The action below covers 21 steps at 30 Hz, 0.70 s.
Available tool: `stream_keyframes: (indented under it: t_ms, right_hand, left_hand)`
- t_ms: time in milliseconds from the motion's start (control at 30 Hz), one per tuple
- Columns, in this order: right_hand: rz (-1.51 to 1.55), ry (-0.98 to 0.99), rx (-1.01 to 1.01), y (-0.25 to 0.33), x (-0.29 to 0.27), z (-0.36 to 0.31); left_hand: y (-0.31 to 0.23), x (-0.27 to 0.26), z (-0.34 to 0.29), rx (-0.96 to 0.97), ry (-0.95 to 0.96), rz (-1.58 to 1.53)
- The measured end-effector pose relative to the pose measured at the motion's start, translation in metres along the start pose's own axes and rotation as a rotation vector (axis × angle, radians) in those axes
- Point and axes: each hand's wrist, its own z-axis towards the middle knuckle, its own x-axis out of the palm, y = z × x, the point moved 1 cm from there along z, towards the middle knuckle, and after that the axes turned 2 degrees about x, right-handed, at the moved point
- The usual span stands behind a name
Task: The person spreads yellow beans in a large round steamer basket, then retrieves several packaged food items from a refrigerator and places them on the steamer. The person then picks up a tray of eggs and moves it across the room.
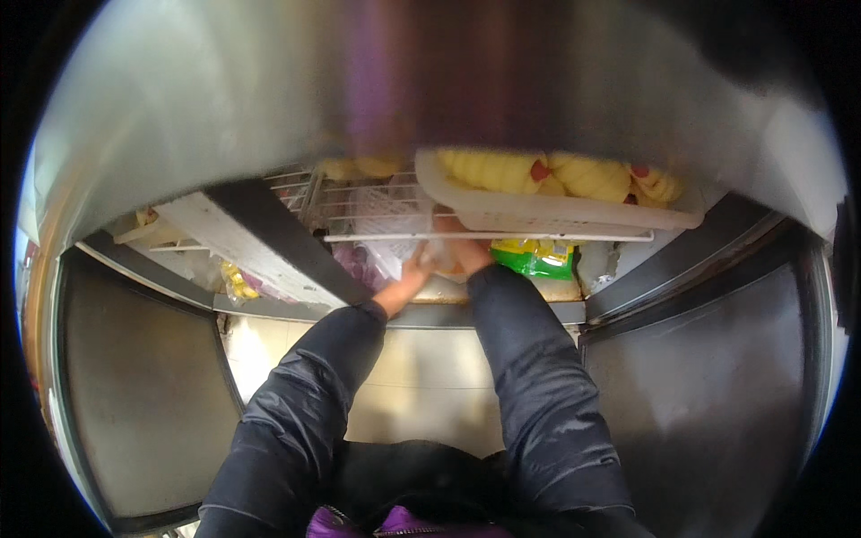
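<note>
Both my arms, in dark padded sleeves, reach into the lower part of an open steel refrigerator. My left hand is closed, its fingertips on a clear plastic bag below the wire shelf. Beside it, my right hand is against the other side of the bag, and its fingers are partly hidden by the shelf edge and the plastic. The bag's contents cannot be made out. A green and yellow packet lies just right of my right hand. Further clear and purplish bags lie to the left.
On the wire shelf, a white tub holds several yellow spiral-wrapped rolls with red ends. A dark upright post divides the refrigerator. Its left door and right door stand open at my sides. Pale floor tiles show below.
</note>
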Motion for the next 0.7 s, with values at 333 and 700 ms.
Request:
stream_keyframes:
  t_ms: [333,700]
  right_hand:
    - [-1.033,-0.482,-0.043,-0.038,-0.166,-0.085]
    - [-0.533,-0.56,0.321,-0.075,-0.226,-0.026]
  left_hand:
    - [-0.057,-0.009,0.048,0.048,-0.069,-0.211]
    - [-0.035,0.057,-0.048,0.794,0.177,0.548]
